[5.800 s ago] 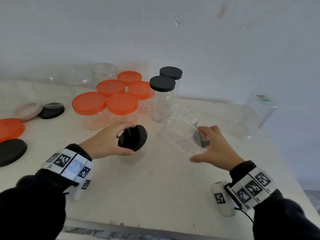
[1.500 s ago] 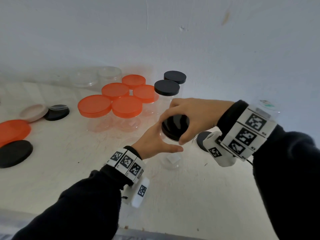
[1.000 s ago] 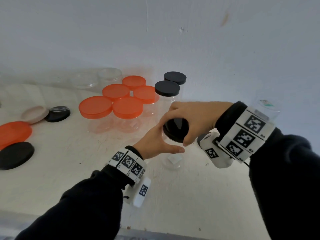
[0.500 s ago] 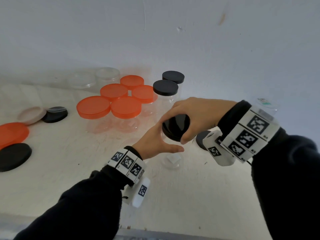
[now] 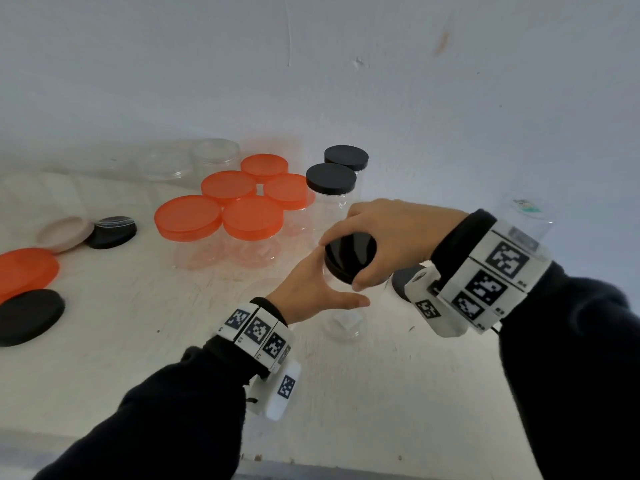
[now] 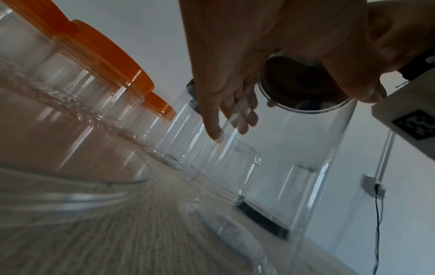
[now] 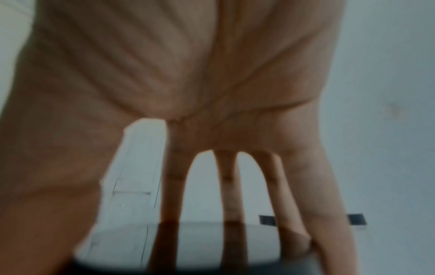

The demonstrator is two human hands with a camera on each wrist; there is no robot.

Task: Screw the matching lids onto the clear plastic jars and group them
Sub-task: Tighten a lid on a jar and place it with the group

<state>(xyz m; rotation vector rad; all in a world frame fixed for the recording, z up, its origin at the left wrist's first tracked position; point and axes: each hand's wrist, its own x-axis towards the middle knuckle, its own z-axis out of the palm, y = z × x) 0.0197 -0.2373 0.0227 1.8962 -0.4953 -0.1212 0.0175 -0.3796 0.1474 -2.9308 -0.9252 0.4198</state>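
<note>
— What does the white table (image 5: 121, 341) carry?
— Left of the fingers (image 5: 341, 233), five orange-lidded jars (image 5: 221, 216) stand clustered; just beyond the fingers, two black-lidded jars (image 5: 330, 180).

— And further off?
— Far left of the fingers lie a loose black lid (image 5: 29, 315), an orange lid (image 5: 24, 271), a pale lid (image 5: 64, 233) and a small black lid (image 5: 110, 232). Open clear jars (image 5: 214, 155) stand at the back wall.

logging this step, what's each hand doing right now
Left hand: holding the clear jar steady by its side.
Right hand: fingers curled round the black lid on top of that jar.
</note>
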